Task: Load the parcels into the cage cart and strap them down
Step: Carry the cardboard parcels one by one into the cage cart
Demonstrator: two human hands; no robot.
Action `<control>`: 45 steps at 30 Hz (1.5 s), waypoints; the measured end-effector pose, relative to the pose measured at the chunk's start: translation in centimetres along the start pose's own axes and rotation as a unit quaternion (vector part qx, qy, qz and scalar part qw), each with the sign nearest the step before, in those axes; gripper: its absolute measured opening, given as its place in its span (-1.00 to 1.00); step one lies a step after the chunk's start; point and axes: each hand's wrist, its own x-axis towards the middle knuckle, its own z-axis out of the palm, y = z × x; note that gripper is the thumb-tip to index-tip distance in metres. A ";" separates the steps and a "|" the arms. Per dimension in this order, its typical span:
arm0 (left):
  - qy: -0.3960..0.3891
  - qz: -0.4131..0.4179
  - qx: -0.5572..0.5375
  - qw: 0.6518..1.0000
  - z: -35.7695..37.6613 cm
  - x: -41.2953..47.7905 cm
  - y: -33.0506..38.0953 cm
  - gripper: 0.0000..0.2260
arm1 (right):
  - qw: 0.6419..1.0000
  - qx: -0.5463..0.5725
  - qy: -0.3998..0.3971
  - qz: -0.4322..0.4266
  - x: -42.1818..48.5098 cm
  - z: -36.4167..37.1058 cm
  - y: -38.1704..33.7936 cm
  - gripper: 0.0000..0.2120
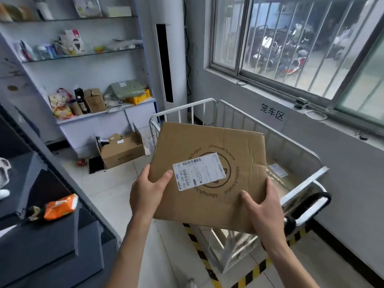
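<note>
A flat brown cardboard parcel (216, 150) with a white shipping label and a round printed logo hangs above the white cage cart (299, 154). My left hand (148, 191) grips its left edge, thumb on top near the label. Along the parcel's near right edge, my right hand (262, 210) holds on with its thumb on the top face. Inside the cart, to the right of the held parcel, another labelled parcel (279, 170) lies low down, mostly hidden. A black strap (307, 202) is looped around the cart's near right handle.
Yellow-black hazard tape (199, 252) marks the floor around the cart. A dark counter (41, 235) with an orange packet (61, 206) stands at left. An open cardboard box (122, 150) sits on the floor under cluttered shelves. The wall and barred window run along the right.
</note>
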 end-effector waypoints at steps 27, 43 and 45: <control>-0.196 0.032 -0.023 0.980 12.1 51.8 1.4 -0.35 | 0.986 0.020 0.118 0.114 34.8 31.2 -8.1 -0.18; -0.437 0.078 0.119 0.888 37.1 69.3 3.5 -0.48 | 0.911 0.040 0.251 0.325 50.0 38.8 -0.2 -0.22; -0.444 0.073 0.139 0.882 41.3 70.9 2.0 -0.59 | 0.903 0.036 0.242 0.354 52.8 39.8 2.8 -0.17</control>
